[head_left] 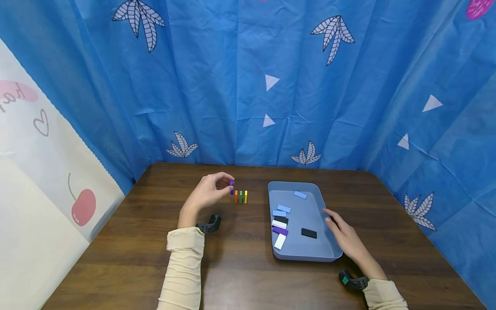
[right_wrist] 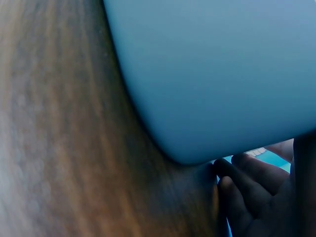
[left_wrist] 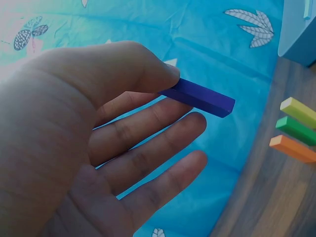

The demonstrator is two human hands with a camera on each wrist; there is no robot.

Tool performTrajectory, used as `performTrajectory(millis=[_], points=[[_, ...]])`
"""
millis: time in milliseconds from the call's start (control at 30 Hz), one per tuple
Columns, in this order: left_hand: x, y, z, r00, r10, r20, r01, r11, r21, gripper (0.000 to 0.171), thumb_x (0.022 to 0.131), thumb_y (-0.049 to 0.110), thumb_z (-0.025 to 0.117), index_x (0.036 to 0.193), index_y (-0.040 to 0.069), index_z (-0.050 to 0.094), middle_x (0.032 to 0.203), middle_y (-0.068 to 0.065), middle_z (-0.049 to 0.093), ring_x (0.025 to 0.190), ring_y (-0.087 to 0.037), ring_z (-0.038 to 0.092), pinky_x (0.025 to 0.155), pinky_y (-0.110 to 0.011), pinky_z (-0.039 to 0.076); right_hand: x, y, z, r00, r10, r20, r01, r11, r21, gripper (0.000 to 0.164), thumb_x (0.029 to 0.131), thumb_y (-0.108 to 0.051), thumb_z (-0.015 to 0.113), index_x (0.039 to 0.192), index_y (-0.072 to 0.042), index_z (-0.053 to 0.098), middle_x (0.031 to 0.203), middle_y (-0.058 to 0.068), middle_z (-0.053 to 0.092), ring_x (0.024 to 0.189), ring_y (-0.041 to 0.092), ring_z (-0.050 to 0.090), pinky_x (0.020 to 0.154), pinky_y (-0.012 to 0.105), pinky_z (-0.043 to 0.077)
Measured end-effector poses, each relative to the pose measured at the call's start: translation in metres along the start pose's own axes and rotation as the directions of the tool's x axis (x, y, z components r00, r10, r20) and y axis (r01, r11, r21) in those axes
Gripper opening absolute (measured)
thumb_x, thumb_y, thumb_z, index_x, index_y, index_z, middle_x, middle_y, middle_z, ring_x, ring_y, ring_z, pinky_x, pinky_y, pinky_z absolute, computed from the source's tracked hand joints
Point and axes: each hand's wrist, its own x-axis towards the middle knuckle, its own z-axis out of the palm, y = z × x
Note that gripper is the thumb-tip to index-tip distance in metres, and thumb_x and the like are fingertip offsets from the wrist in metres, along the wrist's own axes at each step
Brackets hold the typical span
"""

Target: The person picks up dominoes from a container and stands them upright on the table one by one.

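My left hand (head_left: pixel 211 189) pinches a purple block (left_wrist: pixel 202 97) between thumb and index finger, while its other fingers stretch out loosely. In the head view the block is at the left end of a row, beside an orange block (head_left: pixel 236 197), a green block (head_left: pixel 240 197) and a yellow block (head_left: pixel 246 197) that stand on the table. My right hand (head_left: pixel 346 237) lies along the right side of a blue-grey tray (head_left: pixel 325 259), fingers fairly straight and fingertips right at the rim. The right wrist view shows mostly the tray's outer wall (right_wrist: pixel 207 89), with several fingers beside it.
In the tray lie several flat blocks: light blue blocks (head_left: pixel 300 195), a black block (head_left: pixel 308 233), a white block (head_left: pixel 280 241) and a purple block (head_left: pixel 280 231) among them. The dark wooden table (head_left: pixel 240 275) ends at a blue curtain (head_left: pixel 232 86) behind.
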Motion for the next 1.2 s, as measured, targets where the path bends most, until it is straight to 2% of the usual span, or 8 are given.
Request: performTrajectory(millis=[367, 700, 1200], points=[[0.0, -0.014, 0.007, 0.999, -0.042, -0.005, 0.042, 0.999, -0.02, 0.023, 0.095, 0.01, 0.07, 0.117, 0.003, 0.071, 0.106, -0.011, 0.076, 0.101, -0.025, 0.072, 0.094, -0.043, 0.058, -0.003, 0.0, 0.0, 1.0, 0.008, 0.0, -0.008, 1.0, -0.012, 0.055, 0.113, -0.039, 0.034, 0.159, -0.008, 0.034, 0.16, 0.028, 0.037, 0.14, 0.053, 0.043, 0.108, 0.071, 0.038], [0.005, -0.028, 0.014, 0.996, -0.021, -0.081, 0.018, 0.999, -0.037, 0.023, 0.094, 0.005, 0.069, 0.116, -0.002, 0.07, 0.108, -0.016, 0.075, 0.099, -0.029, 0.071, 0.093, -0.043, 0.058, -0.003, 0.001, 0.0, 1.0, -0.004, -0.011, 0.004, 1.0, -0.015, 0.054, 0.113, -0.038, 0.034, 0.158, -0.009, 0.036, 0.159, 0.028, 0.039, 0.14, 0.053, 0.043, 0.107, 0.071, 0.039], [0.007, -0.042, 0.025, 0.989, -0.075, -0.13, 0.062, 0.993, -0.103, 0.027, 0.095, 0.006, 0.071, 0.121, 0.001, 0.07, 0.112, -0.016, 0.074, 0.104, -0.029, 0.071, 0.095, -0.043, 0.058, -0.001, 0.0, -0.001, 1.0, -0.014, -0.014, 0.014, 1.0, -0.01, 0.053, 0.113, -0.037, 0.036, 0.158, -0.009, 0.036, 0.159, 0.028, 0.039, 0.14, 0.053, 0.043, 0.107, 0.071, 0.038]])
